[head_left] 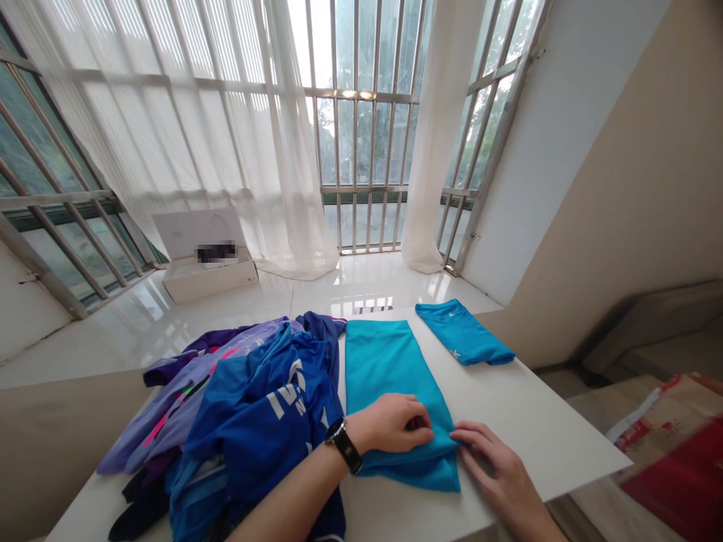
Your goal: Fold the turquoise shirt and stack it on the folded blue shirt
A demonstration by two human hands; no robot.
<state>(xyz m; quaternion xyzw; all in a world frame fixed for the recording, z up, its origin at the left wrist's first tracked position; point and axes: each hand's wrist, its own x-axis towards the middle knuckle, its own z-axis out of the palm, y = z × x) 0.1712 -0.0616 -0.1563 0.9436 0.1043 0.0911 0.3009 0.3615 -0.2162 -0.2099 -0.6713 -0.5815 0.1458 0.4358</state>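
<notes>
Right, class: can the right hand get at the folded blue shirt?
Probably yes: the right hand sits beside the teal garment, and nothing lies between it and the folded blue shirt.

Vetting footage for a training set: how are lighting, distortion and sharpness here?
In the head view, the barred window is overexposed, glare streaks the glossy white floor, the wide lens slants the bars near the edges, a pixelated patch covers part of the open white box; the left hand on the turquoise shirt looks sharp.
</notes>
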